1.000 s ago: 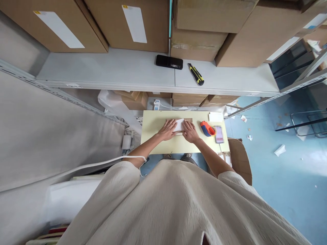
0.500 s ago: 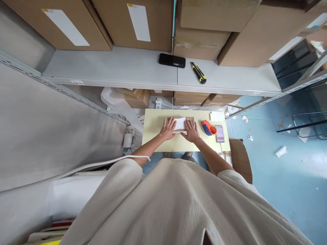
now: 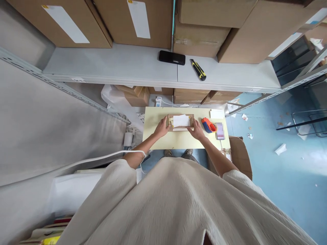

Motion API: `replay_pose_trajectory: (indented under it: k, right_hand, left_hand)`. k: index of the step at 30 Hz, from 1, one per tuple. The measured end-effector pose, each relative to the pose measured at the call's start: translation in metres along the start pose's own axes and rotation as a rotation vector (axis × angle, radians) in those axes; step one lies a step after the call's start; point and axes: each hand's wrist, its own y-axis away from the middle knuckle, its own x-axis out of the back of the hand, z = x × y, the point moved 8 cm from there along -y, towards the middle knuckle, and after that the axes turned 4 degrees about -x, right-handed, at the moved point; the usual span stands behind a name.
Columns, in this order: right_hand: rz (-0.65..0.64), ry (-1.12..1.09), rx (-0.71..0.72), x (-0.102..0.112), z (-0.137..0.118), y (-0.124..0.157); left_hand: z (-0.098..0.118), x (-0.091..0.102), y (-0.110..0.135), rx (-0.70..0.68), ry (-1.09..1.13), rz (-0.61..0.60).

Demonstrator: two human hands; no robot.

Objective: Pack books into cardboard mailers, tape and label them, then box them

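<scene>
A small flat brown cardboard box (image 3: 181, 121) with a white label (image 3: 181, 120) on top lies on a pale yellow table (image 3: 178, 140). My left hand (image 3: 162, 128) grips the box's left end with curled fingers. My right hand (image 3: 197, 129) grips its right end the same way. Both forearms reach out from under my cream garment.
An orange and blue tape dispenser (image 3: 208, 125), a phone (image 3: 219, 131) and a white paper (image 3: 217, 113) lie right of the box. The grey shelf (image 3: 114, 64) above carries a black device (image 3: 172, 57), a yellow utility knife (image 3: 198, 69) and large cartons. An open carton (image 3: 238, 154) stands lower right.
My hands lay flat on top of the box, pressing the label; now they have slid apart to its two ends, uncovering the label.
</scene>
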Motion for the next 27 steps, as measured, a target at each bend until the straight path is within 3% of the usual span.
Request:
replay_pose_trajectory:
  k: [6, 14, 21, 27]
  right_hand:
    - [-0.026, -0.011, -0.025, -0.005, -0.005, 0.005]
    - [-0.169, 0.091, -0.032, -0.012, 0.003, 0.028]
    - [-0.191, 0.076, -0.032, -0.002, 0.008, 0.039]
    - [-0.153, 0.032, -0.043, 0.009, 0.028, 0.061]
  left_hand:
    - [0.006, -0.002, 0.000, 0.005, 0.045, 0.013]
    - [0.000, -0.009, 0.004, 0.052, 0.003, -0.023]
    - [0.010, -0.016, 0.005, 0.056, -0.014, -0.032]
    - [0.028, -0.032, 0.009, 0.043, -0.030, -0.049]
